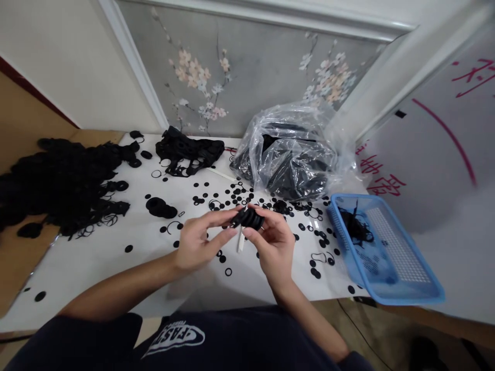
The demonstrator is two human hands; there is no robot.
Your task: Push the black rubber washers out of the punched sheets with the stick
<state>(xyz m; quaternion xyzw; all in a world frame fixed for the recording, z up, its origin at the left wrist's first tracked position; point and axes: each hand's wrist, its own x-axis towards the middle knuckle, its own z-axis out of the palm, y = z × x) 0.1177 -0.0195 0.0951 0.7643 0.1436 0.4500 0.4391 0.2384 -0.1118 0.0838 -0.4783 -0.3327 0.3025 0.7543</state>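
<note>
Both my hands meet above the middle of the white table. My right hand is closed around a stack of black rubber rings threaded on a thin white stick that pokes out below. My left hand pinches the left end of that same stack with thumb and fingertips. Loose black rings and discs lie scattered on the table beneath and beyond my hands.
A large heap of black rubber sheet scrap covers the left. A smaller scrap pile sits at the back. A clear plastic bag of black parts stands back right. A blue basket overhangs the right edge.
</note>
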